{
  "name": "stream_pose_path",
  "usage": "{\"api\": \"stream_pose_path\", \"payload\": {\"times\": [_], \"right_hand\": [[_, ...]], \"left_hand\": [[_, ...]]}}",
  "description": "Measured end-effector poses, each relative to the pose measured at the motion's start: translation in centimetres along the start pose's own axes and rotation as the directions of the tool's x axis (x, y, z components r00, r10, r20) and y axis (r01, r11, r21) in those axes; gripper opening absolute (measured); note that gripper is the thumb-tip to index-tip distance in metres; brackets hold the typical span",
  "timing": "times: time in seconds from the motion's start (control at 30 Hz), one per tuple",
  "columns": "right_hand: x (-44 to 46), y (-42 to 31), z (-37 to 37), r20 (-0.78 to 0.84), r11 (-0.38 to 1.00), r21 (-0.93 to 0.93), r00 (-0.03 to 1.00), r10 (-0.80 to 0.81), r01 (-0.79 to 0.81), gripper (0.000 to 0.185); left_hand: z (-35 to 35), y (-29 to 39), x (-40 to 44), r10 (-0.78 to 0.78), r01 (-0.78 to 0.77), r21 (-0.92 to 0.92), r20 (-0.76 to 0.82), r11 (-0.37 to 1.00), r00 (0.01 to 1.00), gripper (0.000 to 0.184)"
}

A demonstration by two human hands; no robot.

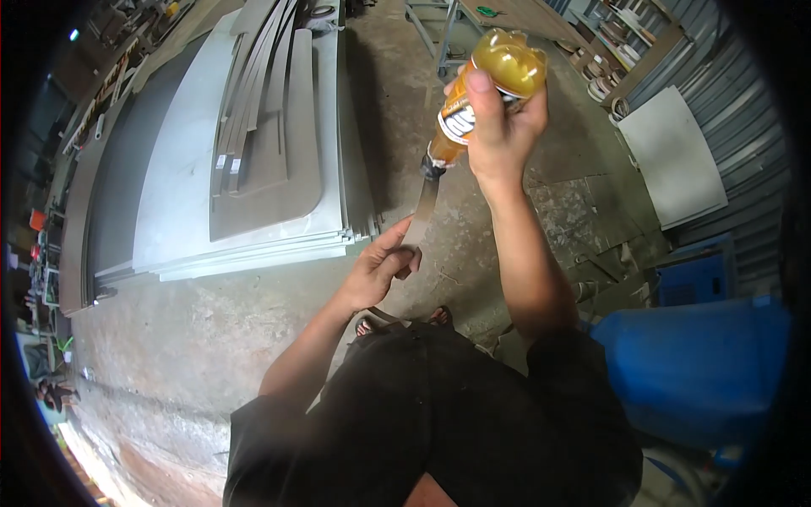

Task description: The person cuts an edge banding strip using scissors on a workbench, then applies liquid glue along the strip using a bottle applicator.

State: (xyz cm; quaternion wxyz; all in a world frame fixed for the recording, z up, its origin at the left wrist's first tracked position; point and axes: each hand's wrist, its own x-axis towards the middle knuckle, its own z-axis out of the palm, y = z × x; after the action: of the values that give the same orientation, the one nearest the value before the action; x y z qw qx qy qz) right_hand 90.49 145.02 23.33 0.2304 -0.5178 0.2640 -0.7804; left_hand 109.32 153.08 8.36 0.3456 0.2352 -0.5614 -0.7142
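My right hand (pixel 507 118) is wrapped around a clear plastic bottle (pixel 456 125) with an orange label and yellowish liquid inside. The bottle is tilted upside down, and its black tip (pixel 432 167) points down at a thin, narrow strip (pixel 425 203), apparently touching it. My left hand (pixel 384 266) grips that strip between thumb and fingers, below the bottle's tip. The strip runs away from me above the hand, and a lower part of it curves down near my feet. Where its far end lies is hidden behind the bottle.
Large stacked sheets (pixel 182 186) lie to the left, with grey-brown offcut strips (pixel 270 68) on top. A blue plastic barrel (pixel 693 367) stands close on my right. A white panel (pixel 673 156) leans by the corrugated wall. Green scissors (pixel 488 12) rest on a far table.
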Motion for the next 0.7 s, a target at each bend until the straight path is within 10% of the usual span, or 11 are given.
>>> {"api": "stream_pose_path", "payload": {"times": [0.7], "right_hand": [[-1.6,0.0,-1.4,-0.023,0.999,0.038,1.0,0.01,-0.009,0.042]], "left_hand": [[0.4,0.6,-0.3,-0.004,0.002,-0.189,-0.011,0.982,1.0,0.057]]}}
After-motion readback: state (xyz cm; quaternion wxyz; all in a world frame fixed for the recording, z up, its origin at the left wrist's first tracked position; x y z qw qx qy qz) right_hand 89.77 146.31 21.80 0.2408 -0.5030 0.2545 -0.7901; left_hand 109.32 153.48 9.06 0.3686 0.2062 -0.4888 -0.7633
